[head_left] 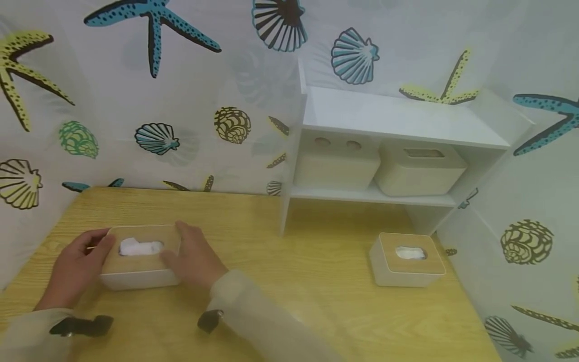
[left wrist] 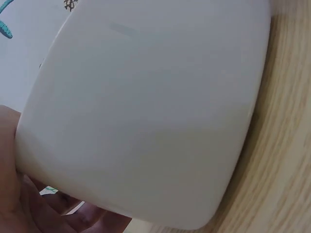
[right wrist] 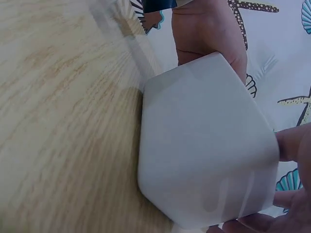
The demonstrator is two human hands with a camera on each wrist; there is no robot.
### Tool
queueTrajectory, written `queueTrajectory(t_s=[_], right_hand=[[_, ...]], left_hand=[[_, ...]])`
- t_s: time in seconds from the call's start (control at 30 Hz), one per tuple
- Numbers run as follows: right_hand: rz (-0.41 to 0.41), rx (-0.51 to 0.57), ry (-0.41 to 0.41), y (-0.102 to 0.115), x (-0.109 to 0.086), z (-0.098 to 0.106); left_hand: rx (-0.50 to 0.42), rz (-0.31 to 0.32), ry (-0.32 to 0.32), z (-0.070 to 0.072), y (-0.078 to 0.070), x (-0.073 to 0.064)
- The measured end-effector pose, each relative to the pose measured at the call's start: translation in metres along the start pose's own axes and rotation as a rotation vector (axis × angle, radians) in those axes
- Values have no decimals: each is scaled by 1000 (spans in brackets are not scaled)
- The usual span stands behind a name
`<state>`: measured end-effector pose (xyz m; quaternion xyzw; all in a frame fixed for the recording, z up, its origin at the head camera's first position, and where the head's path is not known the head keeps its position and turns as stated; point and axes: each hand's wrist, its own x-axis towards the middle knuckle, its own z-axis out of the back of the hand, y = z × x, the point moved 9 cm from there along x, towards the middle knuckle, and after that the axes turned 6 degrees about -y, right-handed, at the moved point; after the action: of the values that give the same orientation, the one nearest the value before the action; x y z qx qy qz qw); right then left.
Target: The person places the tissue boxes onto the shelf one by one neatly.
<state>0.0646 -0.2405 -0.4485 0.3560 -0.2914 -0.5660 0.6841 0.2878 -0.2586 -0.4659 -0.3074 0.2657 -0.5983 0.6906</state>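
Note:
A white tissue box [head_left: 140, 280] with a wood-coloured lid sits at the left of the wooden table, white tissue [head_left: 140, 247] showing in its oval slot. My left hand [head_left: 77, 264] grips its left end, thumb at the lid's edge. At the opposite end my right hand [head_left: 196, 256] holds the box, with the thumb by the slot. In the left wrist view the white wall of the box [left wrist: 146, 107] fills most of the picture. The right wrist view shows both hands around the box [right wrist: 204, 141], its base close against the tabletop.
A second tissue box [head_left: 409, 274] with a similar lid stands at the table's right. Behind it, a white shelf unit [head_left: 371, 198] holds a cream box with two round holes [head_left: 336, 168] and a cream box with a slot [head_left: 420, 176]. Shell-and-starfish patterned walls [head_left: 203, 90] border the table [head_left: 271, 311].

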Motion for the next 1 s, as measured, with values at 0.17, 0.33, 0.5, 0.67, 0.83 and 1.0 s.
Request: queueTrajectory(t_s=[0.17, 0.33, 0.5, 0.67, 0.83, 1.0], right_hand=[[-5, 79, 0, -7, 1, -5], [39, 113, 1, -5, -2, -6], [75, 84, 6, -3, -4, -8], [89, 88, 16, -2, -7, -8], [84, 95, 19, -3, -8, -9], [79, 99, 18, -5, -8, -10]], left_hand=[[-32, 27, 13, -4, 1, 0], [-46, 56, 19, -4, 4, 0], [-60, 85, 24, -5, 7, -1], [-62, 74, 12, -4, 7, -2], [-69, 60, 10, -3, 5, -4], [-72, 60, 14, -3, 5, -4]])
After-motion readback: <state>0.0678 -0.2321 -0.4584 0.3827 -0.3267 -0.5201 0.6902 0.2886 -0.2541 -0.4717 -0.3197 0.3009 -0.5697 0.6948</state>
